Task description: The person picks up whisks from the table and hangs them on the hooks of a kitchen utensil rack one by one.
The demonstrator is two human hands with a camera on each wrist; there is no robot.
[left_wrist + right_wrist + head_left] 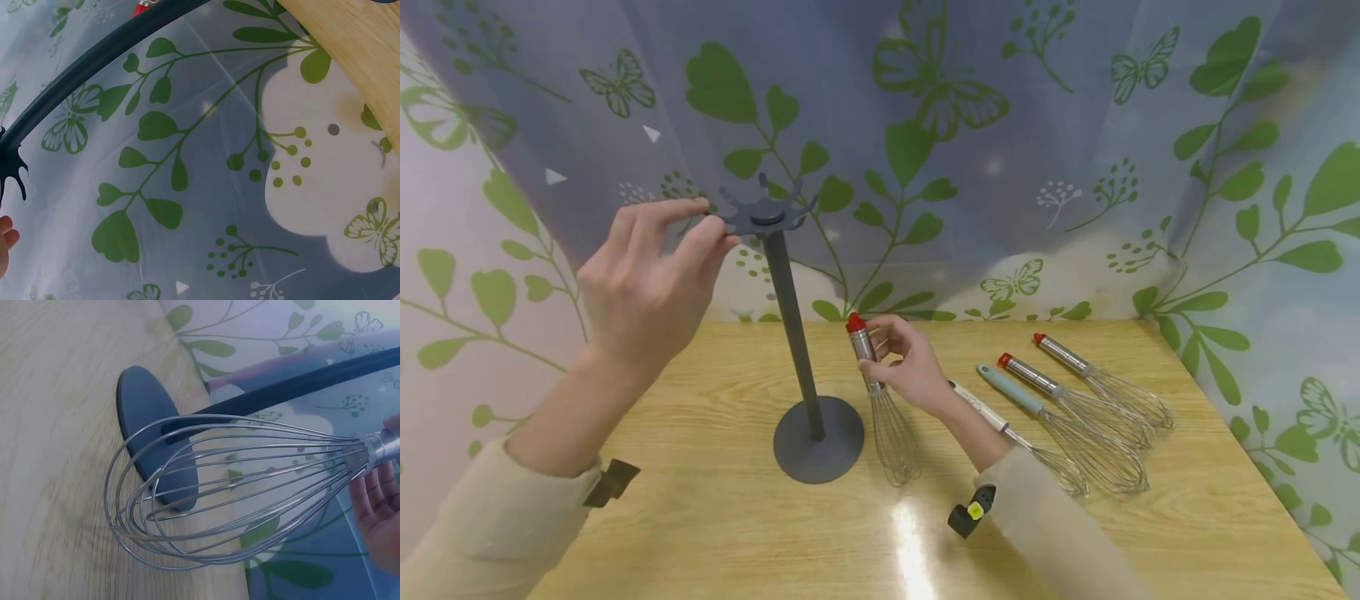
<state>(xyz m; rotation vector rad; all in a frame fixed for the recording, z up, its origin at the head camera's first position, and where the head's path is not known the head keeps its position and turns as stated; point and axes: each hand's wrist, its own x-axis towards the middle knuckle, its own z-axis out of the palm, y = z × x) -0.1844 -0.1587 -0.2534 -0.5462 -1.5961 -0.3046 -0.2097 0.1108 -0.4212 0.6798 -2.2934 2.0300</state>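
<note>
A dark grey stand (790,321) rises from a round base, with a ring of hooks at its top. My left hand (647,271) pinches one of those hooks between thumb and fingers; only its fingertips (7,239) show at the edge of the left wrist view. With my right hand (910,362) I grip the steel handle of a red-tipped whisk (895,437), its wires pointing down, just right of the stand's pole. In the right wrist view the whisk's wire loops (231,494) pass in front of the stand's base (147,419).
To the right on the wooden table (700,500) lie several whisks: one white-handled (981,406), one light blue-handled (1011,388), and two with red-tipped steel handles (1032,375). A patterned curtain (1000,208) hangs behind the table and along its sides.
</note>
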